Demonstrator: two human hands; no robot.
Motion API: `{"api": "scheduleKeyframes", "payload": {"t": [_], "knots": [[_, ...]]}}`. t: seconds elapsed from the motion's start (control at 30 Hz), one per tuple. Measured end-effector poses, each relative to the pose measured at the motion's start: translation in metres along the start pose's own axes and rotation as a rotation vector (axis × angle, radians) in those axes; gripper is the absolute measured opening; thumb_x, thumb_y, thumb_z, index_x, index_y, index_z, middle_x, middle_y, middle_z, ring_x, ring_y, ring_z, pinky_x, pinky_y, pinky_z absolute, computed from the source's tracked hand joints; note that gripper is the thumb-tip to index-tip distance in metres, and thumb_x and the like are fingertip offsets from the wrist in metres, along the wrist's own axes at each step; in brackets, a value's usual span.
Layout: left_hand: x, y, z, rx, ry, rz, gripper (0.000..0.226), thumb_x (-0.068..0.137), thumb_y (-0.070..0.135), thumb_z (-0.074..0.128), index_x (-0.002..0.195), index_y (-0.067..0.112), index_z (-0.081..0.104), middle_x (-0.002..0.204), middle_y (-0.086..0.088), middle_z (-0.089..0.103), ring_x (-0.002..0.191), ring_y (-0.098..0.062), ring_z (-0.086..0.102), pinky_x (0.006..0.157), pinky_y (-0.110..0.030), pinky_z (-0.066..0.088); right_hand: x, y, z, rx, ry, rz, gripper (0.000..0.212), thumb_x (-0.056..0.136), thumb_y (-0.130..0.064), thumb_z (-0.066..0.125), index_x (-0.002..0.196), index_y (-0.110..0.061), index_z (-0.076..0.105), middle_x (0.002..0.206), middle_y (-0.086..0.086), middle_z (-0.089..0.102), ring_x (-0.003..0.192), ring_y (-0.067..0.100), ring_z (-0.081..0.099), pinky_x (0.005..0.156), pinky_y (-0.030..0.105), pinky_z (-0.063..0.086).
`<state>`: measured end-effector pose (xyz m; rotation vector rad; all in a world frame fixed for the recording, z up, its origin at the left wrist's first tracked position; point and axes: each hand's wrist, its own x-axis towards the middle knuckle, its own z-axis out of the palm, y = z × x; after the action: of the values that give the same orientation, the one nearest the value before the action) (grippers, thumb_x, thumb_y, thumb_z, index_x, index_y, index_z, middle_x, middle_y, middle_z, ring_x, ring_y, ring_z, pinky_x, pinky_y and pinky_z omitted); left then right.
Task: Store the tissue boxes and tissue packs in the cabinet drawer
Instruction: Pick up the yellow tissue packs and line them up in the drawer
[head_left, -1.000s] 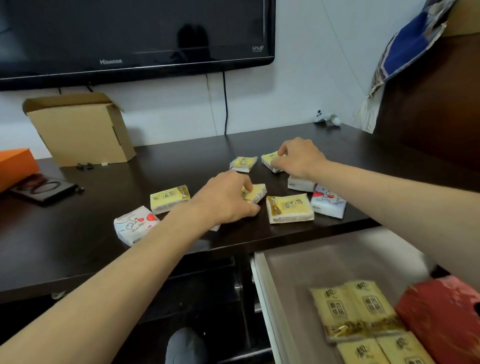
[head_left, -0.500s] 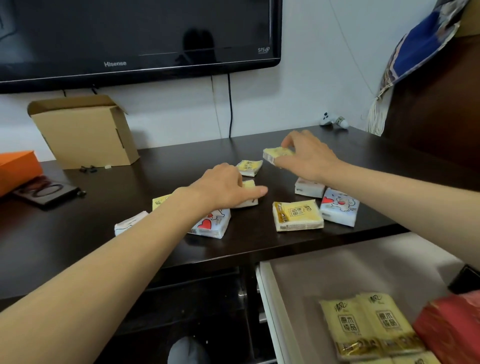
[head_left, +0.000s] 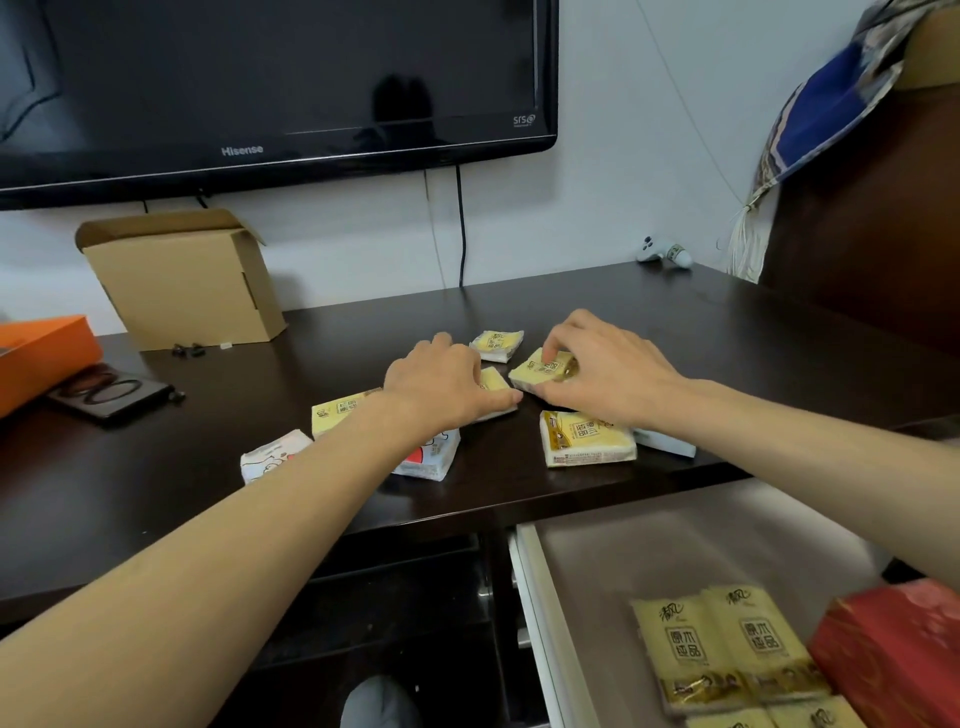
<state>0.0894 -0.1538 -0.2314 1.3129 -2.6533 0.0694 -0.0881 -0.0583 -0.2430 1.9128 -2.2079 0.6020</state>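
1. Two hands work the packs; right hand (head_left: 608, 374) fingers (head_left: 550, 349) pinch a yellow pack (head_left: 540, 370), now carried inward beside the left hand (head_left: 441, 384).
2. Left hand curls over another pack (head_left: 496, 382); grip unconfirmed.
3. Gathering continues; drawer (head_left: 540, 597) open below, several packs remain on the cabinet top (head_left: 156, 483).

Both hands out over the dark cabinet top (head_left: 675, 332): left hand (head_left: 441, 382) palm-down, pressing a small yellow tissue pack (head_left: 496, 382), right hand (head_left: 605, 366) pinching another yellow pack (head_left: 540, 370) tilted just off the surface. More packs scattered around: a yellow one (head_left: 497, 344) behind the hands, a larger yellow one (head_left: 584, 437) near the front edge, another yellow one (head_left: 337, 413) and two white cartoon-printed ones (head_left: 270, 454) (head_left: 428, 460) by the left forearm. Below right, the open drawer (head_left: 623, 551) holding yellow packs (head_left: 722, 649) beside a red tissue box (head_left: 893, 649); further back, a cardboard box (head_left: 182, 280) and a wall-mounted television (head_left: 270, 83).
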Motion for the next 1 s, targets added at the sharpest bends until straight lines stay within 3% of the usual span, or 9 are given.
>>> {"api": "scheduleKeyframes", "payload": {"t": [0.17, 0.23, 0.37, 0.47, 0.57, 0.67, 0.77, 0.83, 1.0], "knots": [[0.014, -0.009, -0.004, -0.203, -0.151, 0.014, 0.03, 0.08, 0.032, 0.071, 0.109, 0.025, 0.067, 0.117, 0.0, 0.063, 0.1, -0.02, 0.058, 0.079, -0.033, 0.047, -0.003, 0.007, -0.002, 0.091, -0.146, -0.016, 0.035, 0.081, -0.049, 0.071, 0.113, -0.04, 0.06, 0.124, -0.016, 0.052, 0.11, 0.013, 0.054, 0.077, 0.036, 0.039], [0.015, -0.014, -0.003, -0.222, -0.135, 0.057, 0.024, 0.084, 0.016, 0.067, 0.106, 0.025, 0.068, 0.123, -0.003, 0.061, 0.106, -0.024, 0.057, 0.08, -0.031, 0.044, -0.003, 0.01, -0.005, 0.094, -0.097, -0.014, 0.031, 0.081, -0.043, 0.071, 0.11, -0.039, 0.063, 0.121, -0.015, 0.055, 0.108, 0.014, 0.056, 0.076, 0.035, 0.039], [0.012, -0.022, -0.001, -0.252, -0.066, 0.103, 0.042, 0.078, -0.013, 0.057, 0.078, 0.028, 0.069, 0.12, -0.007, 0.063, 0.108, -0.027, 0.058, 0.074, -0.031, 0.042, 0.001, 0.01, -0.007, 0.101, 0.16, 0.029, 0.024, 0.083, -0.043, 0.072, 0.103, -0.033, 0.065, 0.114, -0.011, 0.059, 0.098, 0.018, 0.06, 0.072, 0.035, 0.041], [0.01, -0.025, -0.002, -0.281, -0.056, 0.16, 0.046, 0.076, -0.017, 0.056, 0.073, 0.026, 0.071, 0.119, -0.006, 0.066, 0.112, -0.027, 0.058, 0.082, -0.037, 0.05, 0.007, 0.007, -0.01, 0.152, 0.134, 0.04, 0.033, 0.08, -0.056, 0.076, 0.098, -0.03, 0.067, 0.113, -0.009, 0.058, 0.099, 0.017, 0.059, 0.075, 0.037, 0.046], [0.006, -0.026, -0.006, -0.244, 0.074, 0.127, 0.038, 0.079, -0.01, 0.058, 0.078, 0.024, 0.074, 0.118, -0.002, 0.068, 0.112, -0.025, 0.06, 0.082, -0.04, 0.053, 0.011, 0.002, -0.011, 0.122, -0.123, 0.034, 0.04, 0.077, -0.069, 0.074, 0.092, -0.032, 0.071, 0.116, -0.01, 0.059, 0.107, 0.017, 0.057, 0.085, 0.041, 0.05], [0.004, -0.023, -0.013, -0.064, 0.194, 0.031, 0.011, 0.087, 0.023, 0.058, 0.089, 0.021, 0.069, 0.106, -0.001, 0.067, 0.093, -0.025, 0.061, 0.069, -0.037, 0.044, 0.016, 0.002, -0.012, 0.182, -0.209, -0.038, 0.031, 0.084, -0.063, 0.071, 0.085, -0.032, 0.075, 0.112, -0.011, 0.062, 0.105, 0.014, 0.059, 0.091, 0.043, 0.051], [0.006, -0.016, -0.01, 0.171, 0.073, -0.081, 0.062, 0.086, 0.07, 0.039, 0.106, 0.016, 0.063, 0.115, -0.008, 0.063, 0.1, -0.03, 0.058, 0.071, -0.038, 0.036, 0.025, 0.007, -0.014, 0.305, -0.22, -0.06, 0.014, 0.089, -0.037, 0.074, 0.083, -0.026, 0.079, 0.123, -0.01, 0.062, 0.116, 0.013, 0.058, 0.09, 0.03, 0.044], [0.006, -0.011, -0.005, 0.23, -0.028, -0.119, 0.086, 0.079, 0.085, 0.027, 0.118, 0.017, 0.062, 0.118, -0.008, 0.064, 0.106, -0.031, 0.058, 0.072, -0.038, 0.035, 0.032, 0.009, -0.014, 0.342, -0.321, -0.072, 0.005, 0.088, -0.025, 0.074, 0.088, -0.027, 0.079, 0.14, -0.009, 0.054, 0.125, 0.013, 0.049, 0.092, 0.028, 0.036], [0.012, -0.01, 0.007, 0.162, -0.041, -0.114, 0.065, 0.077, 0.078, 0.043, 0.104, 0.021, 0.055, 0.111, -0.005, 0.065, 0.099, -0.028, 0.058, 0.071, -0.037, 0.036, 0.039, 0.015, -0.012, 0.285, -0.473, -0.053, 0.022, 0.082, -0.022, 0.081, 0.098, -0.033, 0.072, 0.149, -0.004, 0.048, 0.134, 0.02, 0.043, 0.106, 0.043, 0.036]]}}
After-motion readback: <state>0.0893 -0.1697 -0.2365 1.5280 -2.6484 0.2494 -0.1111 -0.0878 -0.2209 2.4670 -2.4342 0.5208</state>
